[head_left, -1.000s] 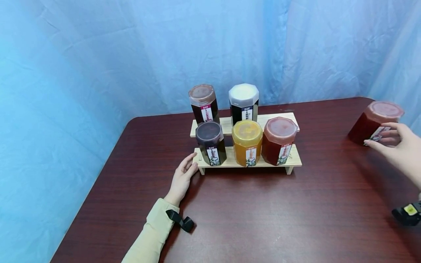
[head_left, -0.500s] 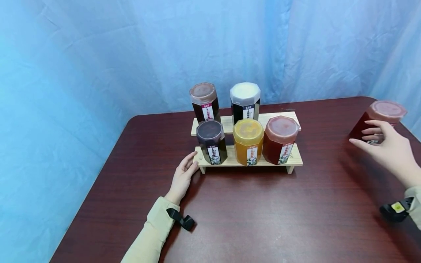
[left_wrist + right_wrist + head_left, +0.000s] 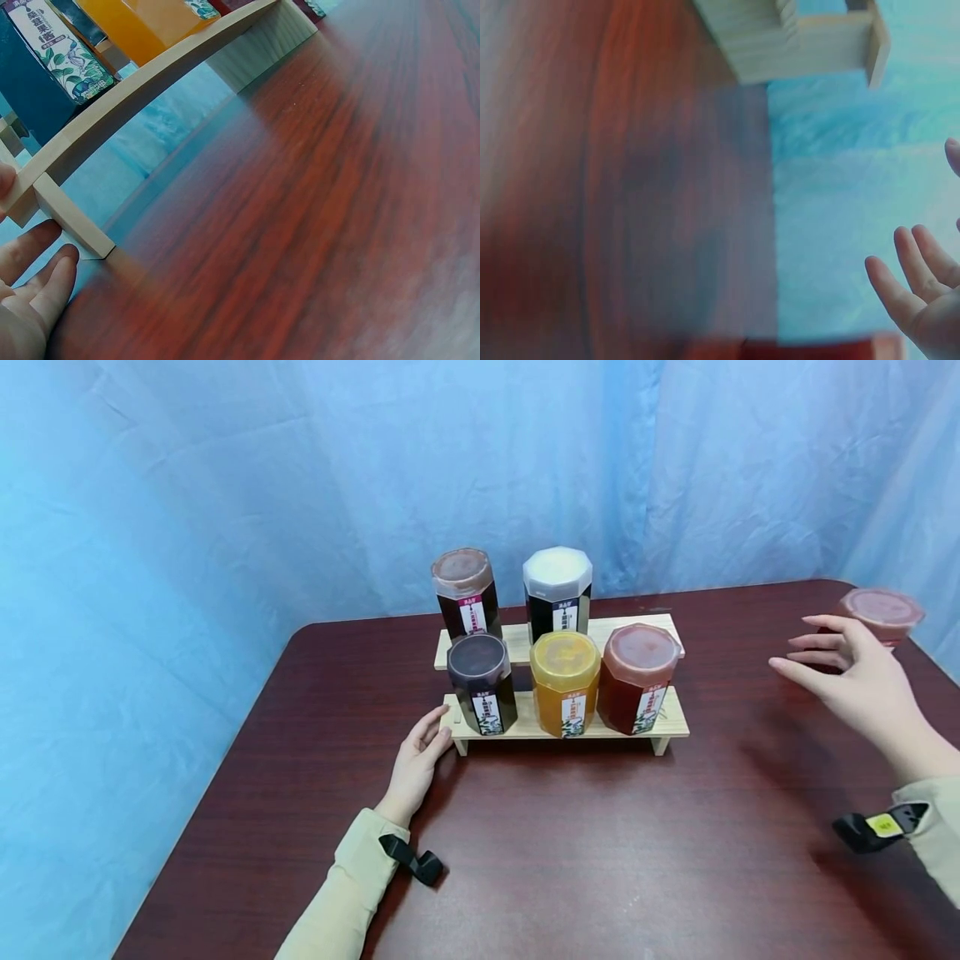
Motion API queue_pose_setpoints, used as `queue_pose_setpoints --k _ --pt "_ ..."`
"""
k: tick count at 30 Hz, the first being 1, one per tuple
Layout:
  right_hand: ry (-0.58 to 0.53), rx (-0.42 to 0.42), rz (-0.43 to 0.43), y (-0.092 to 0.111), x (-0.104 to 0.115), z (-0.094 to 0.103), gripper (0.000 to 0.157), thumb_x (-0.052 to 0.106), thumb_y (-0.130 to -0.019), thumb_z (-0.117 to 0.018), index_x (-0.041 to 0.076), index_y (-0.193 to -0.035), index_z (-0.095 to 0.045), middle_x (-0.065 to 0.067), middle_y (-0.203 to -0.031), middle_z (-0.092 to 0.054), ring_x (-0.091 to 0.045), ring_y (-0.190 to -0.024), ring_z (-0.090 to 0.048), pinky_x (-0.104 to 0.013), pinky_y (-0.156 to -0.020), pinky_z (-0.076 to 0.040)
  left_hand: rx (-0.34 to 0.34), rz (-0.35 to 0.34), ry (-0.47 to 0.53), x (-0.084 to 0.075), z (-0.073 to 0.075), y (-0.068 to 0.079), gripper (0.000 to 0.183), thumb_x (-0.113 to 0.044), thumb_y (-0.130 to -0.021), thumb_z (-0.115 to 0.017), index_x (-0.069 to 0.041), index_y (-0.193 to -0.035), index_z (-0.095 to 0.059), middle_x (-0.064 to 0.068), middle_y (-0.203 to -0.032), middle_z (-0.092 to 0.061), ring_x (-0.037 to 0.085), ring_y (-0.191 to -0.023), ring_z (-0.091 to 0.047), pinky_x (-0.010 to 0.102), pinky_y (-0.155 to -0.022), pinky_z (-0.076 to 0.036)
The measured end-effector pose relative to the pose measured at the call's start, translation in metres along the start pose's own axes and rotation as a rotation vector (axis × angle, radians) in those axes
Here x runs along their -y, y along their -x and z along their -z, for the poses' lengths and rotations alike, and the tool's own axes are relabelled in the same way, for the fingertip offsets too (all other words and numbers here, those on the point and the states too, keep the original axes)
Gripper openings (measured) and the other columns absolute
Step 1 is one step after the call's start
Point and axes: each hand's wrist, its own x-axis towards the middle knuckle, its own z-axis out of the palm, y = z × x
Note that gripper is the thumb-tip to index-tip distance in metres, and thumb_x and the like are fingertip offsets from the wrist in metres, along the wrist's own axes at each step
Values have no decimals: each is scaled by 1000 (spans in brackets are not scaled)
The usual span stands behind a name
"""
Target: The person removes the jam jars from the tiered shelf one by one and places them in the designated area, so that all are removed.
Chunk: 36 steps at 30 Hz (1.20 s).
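Note:
My left hand (image 3: 411, 775) holds the left end of a two-tier wooden rack (image 3: 525, 714); in the left wrist view, a fingertip lies on the shelf edge (image 3: 90, 146) and other fingers are beside the leg. On the lower tier stand a dark purple jar (image 3: 480, 681), a yellow jar (image 3: 564, 685) and a red jar (image 3: 637, 681). Behind them, the upper tier carries a dark brown jar (image 3: 465, 593) and a black jar with a white top (image 3: 557, 593). My right hand (image 3: 862, 685), fingers spread and holding nothing, partly hides another red jar (image 3: 881, 610) at the far right.
The dark red-brown table (image 3: 600, 843) runs beneath everything. Pale blue curtains (image 3: 360, 485) hang behind it and along the left. Each wrist wears a black strap mount, the left one (image 3: 412, 860) just above the table.
My right hand has come away from the far-right red jar, moving left with its fingers spreading; that jar stays put. The left hand and the rack keep their place.

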Motion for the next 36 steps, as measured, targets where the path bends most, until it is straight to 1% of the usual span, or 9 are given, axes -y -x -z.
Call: queue_pose_setpoints --k 3,4,9,13,16,21,26,36 --pt "-48 22 31 0 13 -3 65 28 -87 -69 24 -142 -36 31 -100 -44 25 -84 -45 1 -79 -37 -1 0 -5 0 0 0 43 -4 -98 -47 2 -140 -40 25 -140 -45 -3 -104 -55 21 -95 -45" --pt "-62 36 37 0 17 -4 63 27 -86 -69 26 -140 -37 30 -101 -45 24 -85 -47 1 -65 -37 -1 0 -8 1 1 0 43 -5 -98 -47 2 -140 -40 25 -139 -45 -3 -104 -55 21 -95 -45" --pt "-186 85 81 2 36 -8 59 15 -86 -70 31 -134 -41 25 -106 -51 20 -90 -52 -1 -67 -42 1 3 -8 0 0 -1 43 -5 -98 -47 2 -140 -40 25 -140 -45 -3 -104 -55 20 -95 -45" --pt "-231 86 121 3 50 -13 58 9 -85 -70 28 -133 -43 24 -107 -53 16 -92 -55 -1 -71 -43 1 1 -1 1 0 -1 43 -5 -98 -47 2 -140 -40 24 -140 -45 -2 -104 -55 19 -93 -46" --pt "-246 89 135 4 58 -17 59 8 -85 -70 27 -133 -43 22 -107 -54 13 -93 -56 -1 -73 -44 0 0 8 2 1 -1 43 -5 -98 -47 2 -140 -40 26 -139 -45 -2 -104 -56 19 -93 -46" --pt "-236 90 148 2 70 -22 58 10 -85 -70 27 -134 -43 22 -107 -54 12 -94 -56 -1 -75 -43 1 1 16 2 0 -1 43 -5 -98 -47 2 -140 -40 27 -138 -46 -1 -104 -56 20 -93 -46" --pt "-269 83 182 -1 81 -28 56 5 -84 -70 24 -131 -46 21 -106 -56 11 -93 -58 -2 -76 -44 1 -2 8 1 0 -1 43 -5 -98 -47 2 -140 -40 26 -139 -45 -2 -104 -56 19 -93 -46" --pt "-277 87 211 -5 96 -32 56 8 -84 -71 23 -132 -46 18 -107 -57 8 -94 -58 -4 -79 -44 -5 -5 -2 2 1 -1 43 -5 -98 -47 2 -140 -40 24 -140 -44 -3 -104 -55 17 -92 -46"
